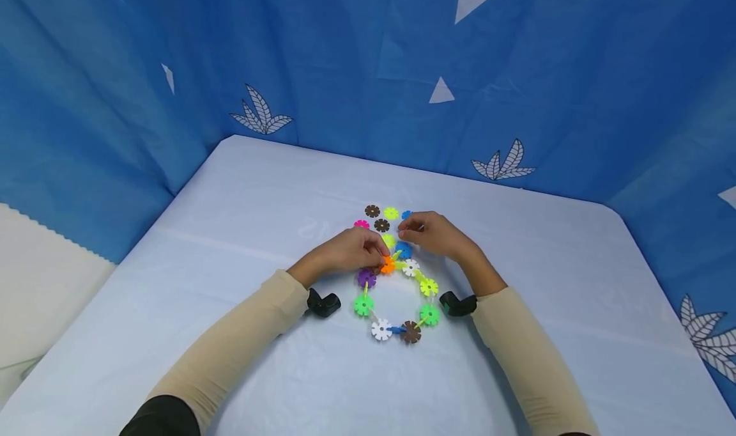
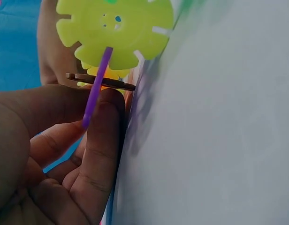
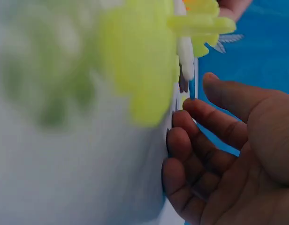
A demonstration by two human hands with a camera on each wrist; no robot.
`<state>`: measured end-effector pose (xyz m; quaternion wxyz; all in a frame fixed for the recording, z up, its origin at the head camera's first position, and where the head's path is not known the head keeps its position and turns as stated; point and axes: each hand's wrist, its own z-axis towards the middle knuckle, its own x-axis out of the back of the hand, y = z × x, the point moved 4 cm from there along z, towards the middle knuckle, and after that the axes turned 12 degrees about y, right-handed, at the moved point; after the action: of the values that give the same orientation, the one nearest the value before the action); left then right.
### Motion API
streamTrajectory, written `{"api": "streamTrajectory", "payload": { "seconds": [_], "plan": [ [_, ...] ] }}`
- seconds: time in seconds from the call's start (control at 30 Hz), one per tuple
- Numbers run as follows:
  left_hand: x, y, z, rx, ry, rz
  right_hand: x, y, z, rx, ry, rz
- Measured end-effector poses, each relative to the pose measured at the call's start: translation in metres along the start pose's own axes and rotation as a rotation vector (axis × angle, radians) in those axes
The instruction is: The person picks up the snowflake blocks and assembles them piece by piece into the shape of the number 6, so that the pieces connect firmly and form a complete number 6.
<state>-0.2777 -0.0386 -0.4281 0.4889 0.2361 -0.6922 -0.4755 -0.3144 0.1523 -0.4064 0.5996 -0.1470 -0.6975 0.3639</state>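
Observation:
Notched plastic flower discs are slotted together in a ring on the table, including a purple disc [image 1: 367, 279], an orange disc [image 1: 388, 265], a white disc [image 1: 411, 268] and a blue disc [image 1: 404, 250]. At the ring's upper left, my left hand [image 1: 353, 249] pinches a brown disc [image 2: 121, 84] between thumb and forefinger. That disc crosses the edge-on purple disc [image 2: 92, 101] in the left wrist view. My right hand [image 1: 434, 233] is just beyond the blue disc, its fingers loosely bent and the thumb apart from them. Nothing is between them in the right wrist view.
Loose discs lie behind the ring: brown [image 1: 372, 211], yellow [image 1: 391, 213] and pink [image 1: 361, 224] among them. The ring's near side has a white disc [image 1: 381, 329] and a brown one [image 1: 411, 332]. A blue patterned curtain [image 1: 368, 71] hangs behind the white table [image 1: 287, 385].

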Motion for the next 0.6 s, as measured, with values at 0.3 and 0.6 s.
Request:
{"api": "streamTrajectory", "payload": {
  "seconds": [0.3,0.6],
  "plan": [
    [0.002,-0.002,-0.001,-0.022,0.022,0.01,-0.013,-0.023,0.02,-0.1,-0.106,-0.223],
    [0.002,0.001,-0.001,-0.044,0.022,0.013,-0.009,-0.019,0.019,-0.134,-0.073,-0.276]
  ]
}}
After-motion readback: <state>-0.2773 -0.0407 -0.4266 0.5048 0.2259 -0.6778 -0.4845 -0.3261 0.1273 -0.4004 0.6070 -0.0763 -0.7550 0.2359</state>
